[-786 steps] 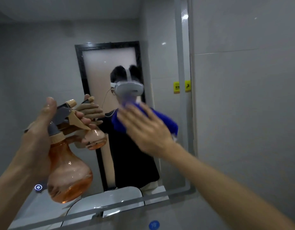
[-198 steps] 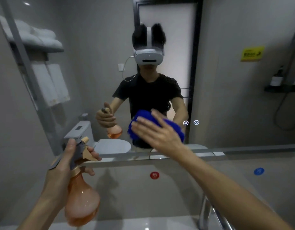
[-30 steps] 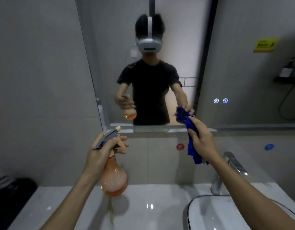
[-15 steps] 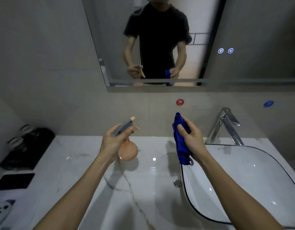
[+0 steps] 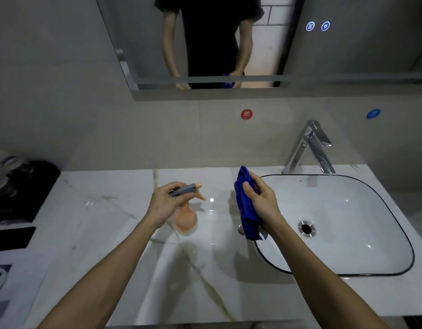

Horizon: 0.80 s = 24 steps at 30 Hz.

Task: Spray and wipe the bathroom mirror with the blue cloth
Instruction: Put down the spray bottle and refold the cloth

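Note:
My left hand (image 5: 166, 205) grips the neck and grey trigger of an orange spray bottle (image 5: 186, 220), held low over the white marble counter (image 5: 105, 233); I cannot tell whether its base touches the counter. My right hand (image 5: 264, 205) is closed around a bunched blue cloth (image 5: 245, 207) that hangs down at the left rim of the basin. The mirror (image 5: 347, 43) fills the top of the view, well above both hands, and reflects a person's dark shirt and arms.
A white basin (image 5: 383, 233) with a black rim and a drain (image 5: 306, 228) sits to the right, a chrome tap (image 5: 309, 148) behind it. A black tray with glasses (image 5: 17, 188) stands at the far left. Red (image 5: 246, 114) and blue (image 5: 373, 113) stickers mark the wall.
My view has tilted down from the mirror to the counter. Both hands have dropped away from the glass, the bottle and the cloth still in them.

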Motion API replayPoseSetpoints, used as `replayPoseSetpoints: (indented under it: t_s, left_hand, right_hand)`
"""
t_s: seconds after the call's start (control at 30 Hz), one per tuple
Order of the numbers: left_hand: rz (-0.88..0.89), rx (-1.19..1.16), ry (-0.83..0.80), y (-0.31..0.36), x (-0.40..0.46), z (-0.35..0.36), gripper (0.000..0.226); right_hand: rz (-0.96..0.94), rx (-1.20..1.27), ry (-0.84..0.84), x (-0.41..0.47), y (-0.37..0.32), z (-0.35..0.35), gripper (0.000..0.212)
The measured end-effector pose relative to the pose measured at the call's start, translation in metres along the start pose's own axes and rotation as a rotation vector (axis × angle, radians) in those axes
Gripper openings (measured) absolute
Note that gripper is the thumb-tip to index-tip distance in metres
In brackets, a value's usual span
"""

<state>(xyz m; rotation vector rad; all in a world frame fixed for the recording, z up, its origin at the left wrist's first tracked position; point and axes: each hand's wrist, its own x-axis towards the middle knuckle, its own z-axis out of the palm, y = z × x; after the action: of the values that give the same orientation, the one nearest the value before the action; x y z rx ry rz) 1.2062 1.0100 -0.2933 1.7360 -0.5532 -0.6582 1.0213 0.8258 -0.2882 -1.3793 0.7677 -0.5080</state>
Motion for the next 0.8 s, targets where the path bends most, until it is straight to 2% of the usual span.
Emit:
replayPoseSetpoints:
  t_s: [0.3, 0.57, 0.8]
  left_hand:
    - [0.004, 0.126, -0.086, -0.022, 0.029, 0.027, 0.015]
    - [-0.091, 0.188, -0.099, -0.039, 0.052, 0.037, 0.016]
    - [-0.108, 0.204, -0.078, -0.049, 0.054, 0.042, 0.019]
  right_hand:
    - [0.093, 0.043, 0.007, 0.002, 0.013, -0.006, 0.038]
    - [0.127, 0.098, 0.034, 0.0, 0.014, -0.011, 0.031]
    - [0.131, 0.133, 0.026, -0.008, 0.012, -0.015, 0.03]
